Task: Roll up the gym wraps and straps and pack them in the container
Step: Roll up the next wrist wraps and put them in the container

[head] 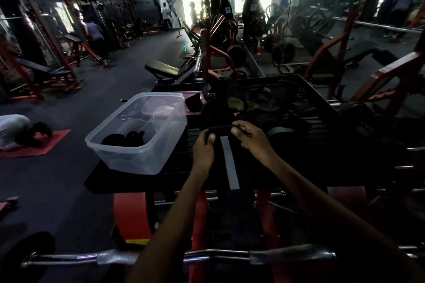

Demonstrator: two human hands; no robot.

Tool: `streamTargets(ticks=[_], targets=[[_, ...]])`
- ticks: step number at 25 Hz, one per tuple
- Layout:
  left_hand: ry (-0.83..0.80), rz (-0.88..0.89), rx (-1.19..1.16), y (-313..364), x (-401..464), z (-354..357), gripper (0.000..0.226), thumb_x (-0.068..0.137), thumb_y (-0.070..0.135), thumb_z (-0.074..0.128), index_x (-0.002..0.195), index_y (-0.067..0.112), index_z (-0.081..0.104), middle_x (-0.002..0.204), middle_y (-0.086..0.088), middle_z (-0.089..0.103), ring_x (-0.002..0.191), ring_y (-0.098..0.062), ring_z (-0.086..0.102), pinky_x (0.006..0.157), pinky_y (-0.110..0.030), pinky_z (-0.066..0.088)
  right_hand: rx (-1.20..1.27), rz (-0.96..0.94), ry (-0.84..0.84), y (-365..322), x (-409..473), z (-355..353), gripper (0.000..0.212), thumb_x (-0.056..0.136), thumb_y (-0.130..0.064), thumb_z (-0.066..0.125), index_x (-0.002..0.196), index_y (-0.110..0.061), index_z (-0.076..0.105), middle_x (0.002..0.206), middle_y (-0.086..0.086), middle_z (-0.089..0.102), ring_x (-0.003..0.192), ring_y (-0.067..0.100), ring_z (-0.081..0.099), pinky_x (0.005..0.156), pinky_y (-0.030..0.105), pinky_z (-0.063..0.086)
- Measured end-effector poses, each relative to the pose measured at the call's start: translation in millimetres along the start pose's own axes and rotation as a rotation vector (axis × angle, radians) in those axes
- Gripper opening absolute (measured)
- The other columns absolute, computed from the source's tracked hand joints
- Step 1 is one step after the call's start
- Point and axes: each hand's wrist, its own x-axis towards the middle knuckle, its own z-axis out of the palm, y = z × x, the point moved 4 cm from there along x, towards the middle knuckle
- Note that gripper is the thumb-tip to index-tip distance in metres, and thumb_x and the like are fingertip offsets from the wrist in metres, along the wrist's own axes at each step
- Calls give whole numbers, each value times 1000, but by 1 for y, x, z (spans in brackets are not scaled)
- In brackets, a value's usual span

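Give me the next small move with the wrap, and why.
Probably keep turning the roll toward the body. Both hands, left hand and right hand, pinch the far end of the wrap, and its grey-striped tail lies flat and unrolled on the platform. The container on the left already holds dark rolls, so packing likely follows.

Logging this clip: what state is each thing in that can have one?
Container: open, lid off, dark rolled items inside.
Pink lid: lying behind the container.
Wrap: far end being rolled, the rest laid out flat.
Left hand: gripping the roll.
Right hand: pinching the roll.
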Motion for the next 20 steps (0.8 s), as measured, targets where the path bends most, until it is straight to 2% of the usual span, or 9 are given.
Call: streamTargets(ticks=[2,5,8,11,13,15,17,19,20], targets=[[-17,30,3,1,-1,0,32,97,15,46,128,9,53,123,-9,60,114,-23,56,101,-40,45,-39,-16,-1,4,3,-1,27,89,-24,62,115,-16,63,107,1,65,98,13,62,69,15,46],[-77,-26,-83,4,-5,4,35,98,30,44,127,13,53,122,-7,61,112,-21,58,98,-37,47,-63,-51,17,5,5,-4,25,89,-15,61,114,-10,62,105,4,66,100,15,62,72,11,46],[-55,-27,-66,5,-6,4,35,98,26,44,128,9,52,119,-8,60,108,-20,58,90,-30,47,-55,-69,2,2,4,-3,26,89,-15,62,114,-11,62,110,4,66,102,14,61,84,18,46],[-15,63,-32,7,-3,0,31,96,10,47,126,6,54,116,-8,60,107,-19,57,90,-28,46,-36,-2,-8,1,3,-2,26,91,-27,59,115,-17,63,106,-2,65,91,8,60,71,14,45],[-36,85,-23,7,-4,1,32,95,9,48,126,8,54,117,-6,59,111,-21,56,96,-32,47,-64,-6,-9,4,4,-2,24,91,-23,60,113,-14,64,102,-1,65,85,6,59,65,10,42],[-81,24,-75,6,-6,3,32,97,19,47,128,12,53,119,-5,59,111,-19,56,95,-31,48,-67,-36,-2,3,4,-4,22,90,-14,61,111,-10,63,101,1,64,82,5,57,67,13,41],[-110,-11,-90,7,-9,5,34,99,27,43,127,11,53,117,-5,60,107,-16,57,86,-23,49,-36,-45,-7,2,4,-5,23,89,-10,61,111,-9,61,103,1,62,87,5,57,70,15,41],[-92,29,-55,9,-7,2,32,99,22,41,127,10,53,115,-3,59,106,-15,56,81,-18,47,16,-36,-28,2,3,-4,19,90,-16,60,109,-15,61,101,-3,61,84,1,56,69,15,42],[-75,56,-43,10,-6,1,31,99,18,42,126,10,53,115,-2,58,108,-17,56,84,-20,47,63,-13,-41,3,3,-3,16,91,-23,59,106,-20,62,99,-4,61,81,1,56,67,16,44]])
